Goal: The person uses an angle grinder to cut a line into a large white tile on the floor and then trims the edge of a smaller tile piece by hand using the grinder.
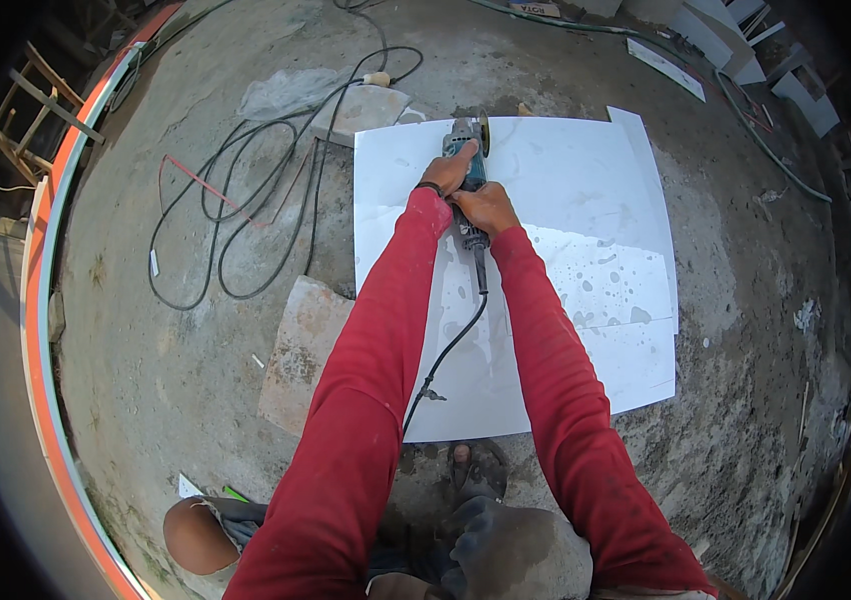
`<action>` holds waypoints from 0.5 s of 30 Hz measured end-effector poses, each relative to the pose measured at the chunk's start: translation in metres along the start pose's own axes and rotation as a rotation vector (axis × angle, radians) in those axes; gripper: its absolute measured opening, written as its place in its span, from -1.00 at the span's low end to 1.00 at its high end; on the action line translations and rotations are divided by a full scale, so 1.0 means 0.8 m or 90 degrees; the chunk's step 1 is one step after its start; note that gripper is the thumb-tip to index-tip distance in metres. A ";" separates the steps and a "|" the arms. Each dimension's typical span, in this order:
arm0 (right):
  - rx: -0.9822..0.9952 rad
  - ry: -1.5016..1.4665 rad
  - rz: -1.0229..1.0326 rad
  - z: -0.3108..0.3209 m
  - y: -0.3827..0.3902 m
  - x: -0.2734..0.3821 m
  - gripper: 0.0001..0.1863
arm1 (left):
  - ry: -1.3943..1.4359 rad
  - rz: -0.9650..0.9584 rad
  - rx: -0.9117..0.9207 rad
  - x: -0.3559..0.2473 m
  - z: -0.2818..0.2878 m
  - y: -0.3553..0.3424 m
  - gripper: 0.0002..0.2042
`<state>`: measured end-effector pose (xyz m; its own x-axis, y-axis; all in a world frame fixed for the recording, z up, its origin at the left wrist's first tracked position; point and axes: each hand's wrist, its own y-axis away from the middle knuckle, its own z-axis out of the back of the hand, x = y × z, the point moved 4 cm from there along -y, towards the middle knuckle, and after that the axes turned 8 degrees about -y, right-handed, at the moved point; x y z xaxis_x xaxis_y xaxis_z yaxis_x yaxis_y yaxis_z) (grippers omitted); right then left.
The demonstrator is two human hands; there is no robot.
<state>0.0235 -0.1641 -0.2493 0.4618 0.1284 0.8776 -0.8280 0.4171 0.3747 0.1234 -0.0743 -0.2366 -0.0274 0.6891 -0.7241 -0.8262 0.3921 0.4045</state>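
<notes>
Both my arms, in red sleeves, reach forward to an angle grinder (475, 178) at the far edge of a large white tile (586, 370). My left hand (449, 169) is wrapped round the front of its blue-green body, near the grinder's head. Behind it, my right hand (487, 209) grips the rear part of the body. The grinder's round disc (486, 136) stands upright on the right side of the head, by the tile's far edge; whether it touches is too small to tell. A black power cord (446, 356) trails from the handle across the tile toward me. Wet spots mark the tile's right half.
Black cable (216, 235) lies in loops on the concrete floor to the left, near a clear plastic bag (286, 92). Stone slabs (308, 335) stick out from the tile's left side. White offcuts (668, 70) and a hose (768, 150) lie at the far right.
</notes>
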 end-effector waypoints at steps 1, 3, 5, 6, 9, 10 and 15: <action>0.001 0.004 0.002 0.000 0.000 -0.001 -0.39 | -0.003 0.007 0.002 0.001 -0.001 0.000 -0.01; -0.001 0.000 0.007 0.000 0.001 -0.002 -0.39 | -0.001 0.013 -0.002 0.002 -0.001 0.000 0.00; -0.002 -0.004 0.012 0.000 0.003 -0.002 -0.39 | 0.000 0.013 0.002 0.002 -0.002 0.001 0.01; -0.003 -0.006 0.013 0.000 0.005 -0.002 -0.39 | 0.001 0.008 0.008 0.002 -0.002 0.003 0.02; -0.005 0.002 0.006 0.001 0.007 -0.003 -0.40 | -0.004 0.014 0.007 0.002 -0.002 0.006 0.03; -0.005 0.007 0.002 0.001 0.008 -0.004 -0.40 | -0.010 0.017 0.006 0.002 -0.002 0.006 0.04; -0.002 -0.011 0.007 0.000 0.011 -0.003 -0.39 | -0.004 0.011 0.005 0.004 -0.005 0.006 0.02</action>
<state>0.0149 -0.1610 -0.2484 0.4474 0.1179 0.8865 -0.8318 0.4189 0.3641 0.1167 -0.0730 -0.2392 -0.0377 0.6997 -0.7135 -0.8215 0.3849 0.4208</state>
